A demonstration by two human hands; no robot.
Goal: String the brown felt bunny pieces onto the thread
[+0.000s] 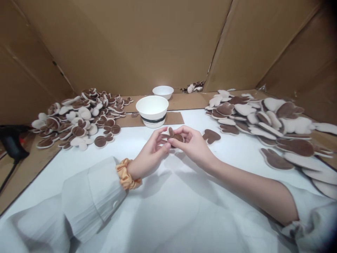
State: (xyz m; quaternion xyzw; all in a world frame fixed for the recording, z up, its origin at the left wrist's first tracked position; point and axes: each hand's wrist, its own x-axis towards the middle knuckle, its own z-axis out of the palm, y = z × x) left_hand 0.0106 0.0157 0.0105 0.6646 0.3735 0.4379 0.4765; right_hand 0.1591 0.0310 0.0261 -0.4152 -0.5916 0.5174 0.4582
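My left hand [151, 153] and my right hand [192, 142] meet over the middle of the white table [237, 154]. Together they pinch a small brown and cream rabbit-shaped fabric piece [175, 135], its ears pointing up between my fingers. An orange scrunchie [126, 174] sits on my left wrist. One more brown rabbit-shaped piece [211, 136] lies flat just right of my right hand. A white bowl with a black band [152, 110] stands directly behind my hands.
A heap of small brown and cream pieces [81, 119] covers the left. A spread of larger pieces [271, 123] fills the right. A second white bowl [163, 92] stands further back. Cardboard walls [147, 45] close in the bench. A black tool [12, 140] lies far left.
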